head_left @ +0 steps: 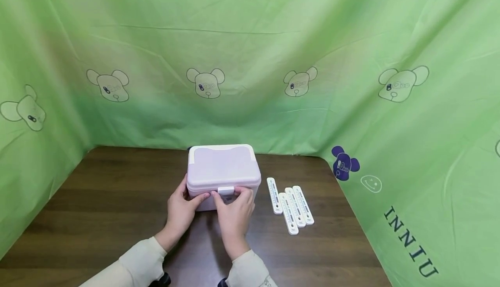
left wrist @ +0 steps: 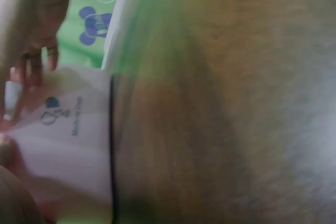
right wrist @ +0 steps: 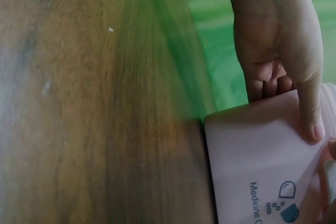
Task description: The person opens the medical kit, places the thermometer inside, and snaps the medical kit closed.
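Observation:
A pale pink and white medicine box [head_left: 222, 167] with a closed lid stands on the table, its printed front toward me. My left hand [head_left: 180, 211] holds its left side, thumb against the front and fingers around the side, as the right wrist view shows. At the white front latch [head_left: 225, 190], my right hand [head_left: 235, 215] grips with its thumb at the left end and its curled fingers at the right. The left wrist view catches this latch [left wrist: 11, 99] beside the right hand's fingers, partly hidden.
Several white thermometers [head_left: 289, 213] lie on the brown wooden table [head_left: 332, 252], right of the box. A green cloth [head_left: 250, 122] with bear-head prints hangs behind the table and at both sides.

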Motion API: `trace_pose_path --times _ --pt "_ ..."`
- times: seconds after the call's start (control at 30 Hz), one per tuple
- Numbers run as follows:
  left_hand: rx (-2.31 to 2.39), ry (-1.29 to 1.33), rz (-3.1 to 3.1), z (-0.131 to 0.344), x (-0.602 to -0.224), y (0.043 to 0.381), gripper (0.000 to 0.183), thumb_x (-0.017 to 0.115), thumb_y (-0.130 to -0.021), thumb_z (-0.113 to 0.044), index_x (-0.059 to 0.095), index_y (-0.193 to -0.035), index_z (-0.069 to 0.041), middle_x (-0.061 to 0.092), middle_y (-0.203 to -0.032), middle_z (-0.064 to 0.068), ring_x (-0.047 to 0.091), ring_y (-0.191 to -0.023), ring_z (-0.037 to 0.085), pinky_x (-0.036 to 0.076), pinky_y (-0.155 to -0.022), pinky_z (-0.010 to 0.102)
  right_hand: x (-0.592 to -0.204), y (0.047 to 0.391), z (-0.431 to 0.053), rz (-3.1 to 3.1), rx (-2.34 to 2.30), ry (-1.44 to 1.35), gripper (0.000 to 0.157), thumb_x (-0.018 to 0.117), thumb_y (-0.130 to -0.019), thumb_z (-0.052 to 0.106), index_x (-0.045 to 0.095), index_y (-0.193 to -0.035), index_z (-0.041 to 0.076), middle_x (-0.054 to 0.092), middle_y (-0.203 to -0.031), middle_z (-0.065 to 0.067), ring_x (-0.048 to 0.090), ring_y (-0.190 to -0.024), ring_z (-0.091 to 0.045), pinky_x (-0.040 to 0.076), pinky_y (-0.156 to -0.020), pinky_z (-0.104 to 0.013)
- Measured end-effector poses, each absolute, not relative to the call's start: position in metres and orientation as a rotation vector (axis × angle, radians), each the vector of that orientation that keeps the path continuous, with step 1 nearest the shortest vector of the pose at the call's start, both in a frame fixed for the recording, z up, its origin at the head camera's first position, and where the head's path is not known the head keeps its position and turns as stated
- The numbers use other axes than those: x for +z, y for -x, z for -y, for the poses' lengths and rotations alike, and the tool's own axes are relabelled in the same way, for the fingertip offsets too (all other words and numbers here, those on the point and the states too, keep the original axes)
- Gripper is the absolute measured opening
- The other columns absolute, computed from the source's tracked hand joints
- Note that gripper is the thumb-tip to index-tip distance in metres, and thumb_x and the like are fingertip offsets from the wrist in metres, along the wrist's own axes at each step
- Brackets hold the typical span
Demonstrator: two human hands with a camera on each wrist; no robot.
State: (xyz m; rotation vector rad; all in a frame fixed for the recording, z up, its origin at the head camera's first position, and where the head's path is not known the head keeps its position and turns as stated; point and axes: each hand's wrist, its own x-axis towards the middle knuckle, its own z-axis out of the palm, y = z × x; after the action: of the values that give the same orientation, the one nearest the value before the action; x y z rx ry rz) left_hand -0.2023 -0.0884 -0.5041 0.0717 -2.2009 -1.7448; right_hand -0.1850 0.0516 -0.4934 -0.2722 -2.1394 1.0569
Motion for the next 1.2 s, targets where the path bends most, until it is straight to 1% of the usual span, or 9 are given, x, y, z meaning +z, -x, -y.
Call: trace_pose_path --times 0.07,0.2,0.3,0.43,0.57,0.77,0.93,1.1,1.2 --pt "-1.742 -0.088 2.214 0.090 -0.502 0.203 0.095 0.094 -0.074 -0.024 0.046 -0.154 -0.004 0.059 -0.146 0.012 0.062 -0.127 0.023 0.052 -0.101 0.036 -0.494 0.187 -0.051 2.130 1.069 0.288 0.066 0.098 -0.062 0.038 0.054 -0.103 0.011 0.054 -0.094 -0.003 0.054 -0.086 -0.024 0.044 -0.084 -0.041" --pt "-1.734 -0.109 2.236 0.092 -0.499 0.204 0.094 0.095 -0.073 -0.025 0.048 -0.152 -0.004 0.061 -0.143 0.012 0.063 -0.124 0.022 0.054 -0.099 0.038 -0.494 0.191 -0.052 2.120 1.071 0.276 0.060 0.098 -0.061 0.035 0.055 -0.095 0.012 0.053 -0.088 -0.001 0.053 -0.080 -0.020 0.043 -0.077 -0.038" --pt "-1.741 -0.115 2.234 0.093 -0.498 0.204 0.093 0.095 -0.073 -0.026 0.050 -0.151 -0.005 0.063 -0.142 0.012 0.064 -0.124 0.021 0.054 -0.098 0.037 -0.493 0.191 -0.054 2.120 1.028 0.232 0.057 0.097 -0.062 0.034 0.054 -0.092 0.011 0.053 -0.087 -0.002 0.052 -0.078 -0.022 0.043 -0.075 -0.039" --pt "-1.784 -0.127 2.236 0.096 -0.501 0.204 0.091 0.095 -0.073 -0.025 0.051 -0.151 -0.008 0.065 -0.139 0.011 0.064 -0.122 0.020 0.055 -0.096 0.032 -0.494 0.187 -0.050 2.125 0.963 0.217 0.055 0.095 -0.064 0.034 0.054 -0.092 0.010 0.054 -0.091 -0.005 0.054 -0.083 -0.027 0.044 -0.079 -0.042" --pt "-1.822 -0.121 2.230 0.099 -0.504 0.204 0.089 0.094 -0.074 -0.024 0.052 -0.150 -0.007 0.065 -0.138 0.012 0.064 -0.122 0.020 0.054 -0.095 0.028 -0.495 0.186 -0.046 2.139 0.954 0.241 0.055 0.095 -0.063 0.035 0.053 -0.091 0.011 0.053 -0.091 -0.006 0.054 -0.082 -0.029 0.044 -0.079 -0.042" --pt "-1.828 -0.113 2.227 0.101 -0.506 0.208 0.089 0.093 -0.075 -0.029 0.052 -0.150 -0.007 0.065 -0.139 0.012 0.063 -0.124 0.021 0.053 -0.099 0.036 -0.489 0.190 -0.047 2.188 0.901 0.229 0.056 0.092 -0.063 0.037 0.049 -0.088 0.011 0.048 -0.083 -0.004 0.048 -0.077 -0.028 0.043 -0.080 -0.043" --pt "-1.833 -0.133 2.229 0.101 -0.507 0.209 0.089 0.093 -0.075 -0.033 0.053 -0.150 -0.007 0.064 -0.140 0.012 0.062 -0.126 0.022 0.052 -0.102 0.042 -0.485 0.192 -0.049 2.226 0.863 0.216 0.057 0.091 -0.062 0.038 0.047 -0.086 0.011 0.046 -0.080 -0.002 0.047 -0.075 -0.028 0.043 -0.079 -0.043" --pt "-1.831 -0.128 2.230 0.101 -0.507 0.207 0.086 0.092 -0.076 -0.031 0.054 -0.149 -0.006 0.064 -0.140 0.013 0.062 -0.127 0.023 0.052 -0.102 0.043 -0.482 0.191 -0.050 2.263 0.833 0.214 0.057 0.090 -0.062 0.039 0.045 -0.086 0.012 0.046 -0.078 -0.002 0.048 -0.073 -0.028 0.042 -0.078 -0.044" --pt "-1.840 -0.118 2.218 0.101 -0.507 0.205 0.085 0.092 -0.077 -0.029 0.054 -0.149 -0.005 0.065 -0.139 0.013 0.062 -0.126 0.022 0.053 -0.102 0.040 -0.479 0.190 -0.051 2.290 0.815 0.208 0.058 0.090 -0.062 0.040 0.045 -0.085 0.012 0.046 -0.077 -0.002 0.049 -0.072 -0.028 0.041 -0.077 -0.043"
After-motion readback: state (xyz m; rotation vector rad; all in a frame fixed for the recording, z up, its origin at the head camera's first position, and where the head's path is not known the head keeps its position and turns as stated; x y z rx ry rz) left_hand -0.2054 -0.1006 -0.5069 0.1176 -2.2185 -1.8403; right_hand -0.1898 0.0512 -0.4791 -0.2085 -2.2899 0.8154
